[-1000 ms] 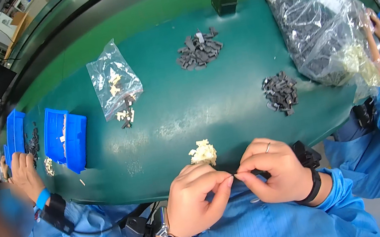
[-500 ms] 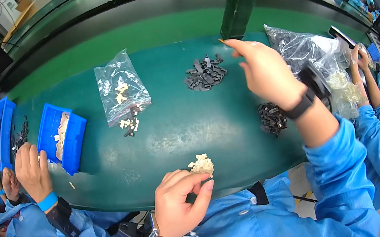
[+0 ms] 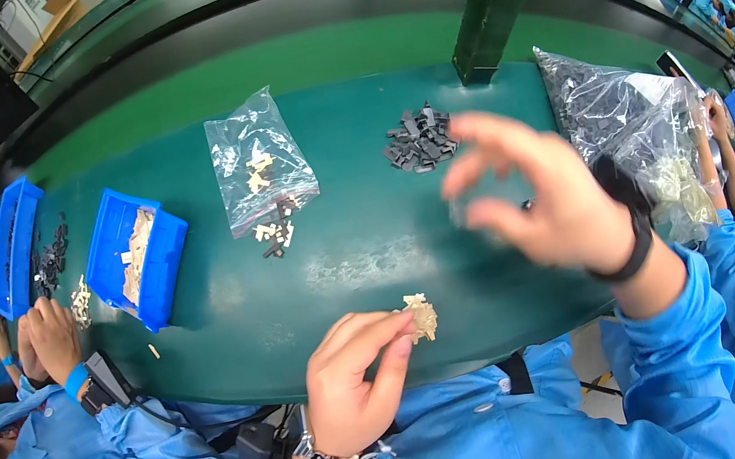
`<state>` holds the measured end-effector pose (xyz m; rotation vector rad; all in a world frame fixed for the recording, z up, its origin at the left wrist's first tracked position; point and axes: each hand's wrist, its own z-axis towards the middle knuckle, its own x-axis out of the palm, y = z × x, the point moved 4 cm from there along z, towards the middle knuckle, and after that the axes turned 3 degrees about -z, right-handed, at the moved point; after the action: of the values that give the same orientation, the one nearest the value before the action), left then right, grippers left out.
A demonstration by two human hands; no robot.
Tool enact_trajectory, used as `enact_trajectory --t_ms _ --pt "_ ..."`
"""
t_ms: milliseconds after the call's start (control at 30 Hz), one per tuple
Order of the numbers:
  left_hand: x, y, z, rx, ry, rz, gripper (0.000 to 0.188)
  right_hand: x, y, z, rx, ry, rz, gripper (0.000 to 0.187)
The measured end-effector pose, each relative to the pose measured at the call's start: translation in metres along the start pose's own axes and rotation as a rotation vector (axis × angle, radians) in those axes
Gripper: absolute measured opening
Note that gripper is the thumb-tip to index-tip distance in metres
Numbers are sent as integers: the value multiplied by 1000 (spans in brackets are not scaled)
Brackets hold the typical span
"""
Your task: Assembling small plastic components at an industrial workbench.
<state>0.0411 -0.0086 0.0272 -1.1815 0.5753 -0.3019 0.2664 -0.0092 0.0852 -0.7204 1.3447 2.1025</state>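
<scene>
My left hand (image 3: 362,368) is closed in a pinch at the near table edge, its fingertips at a small heap of cream plastic pieces (image 3: 422,318). Whatever lies between those fingertips is too small to make out. My right hand (image 3: 542,189), blurred by motion, hovers over the right half of the table with thumb and fingers apart; no object shows in it. Just beyond its fingers lies a pile of dark grey plastic pieces (image 3: 420,140). A second dark pile is almost wholly hidden behind this hand.
A clear zip bag (image 3: 262,160) has cream and dark pieces in and below it. Blue bins (image 3: 168,269) stand left, beside a co-worker's hands (image 3: 50,336). A green post (image 3: 488,21) rises at the back. Large clear bags (image 3: 611,103) of parts lie right, near another person's hands.
My right hand has come back from the post toward me, its fingers spreading; the small orange thing at its fingertips no longer shows. My left hand stays pinched by the cream heap. The view has shifted slightly.
</scene>
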Motion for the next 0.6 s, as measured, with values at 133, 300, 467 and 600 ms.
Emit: enact_trajectory --t_ms 133,300,467,600 --pt "15 -6 8 83 16 -111 31 26 28 -46 117 134 480 67" --pt "17 -8 1 283 10 95 35 50 25 -73 308 32 861 66" --pt "24 -4 -1 200 1 68 25 66 19 -88 437 -108 921 67" --pt "24 -6 -4 166 -20 49 18 72 20 -98 377 -221 989 59"
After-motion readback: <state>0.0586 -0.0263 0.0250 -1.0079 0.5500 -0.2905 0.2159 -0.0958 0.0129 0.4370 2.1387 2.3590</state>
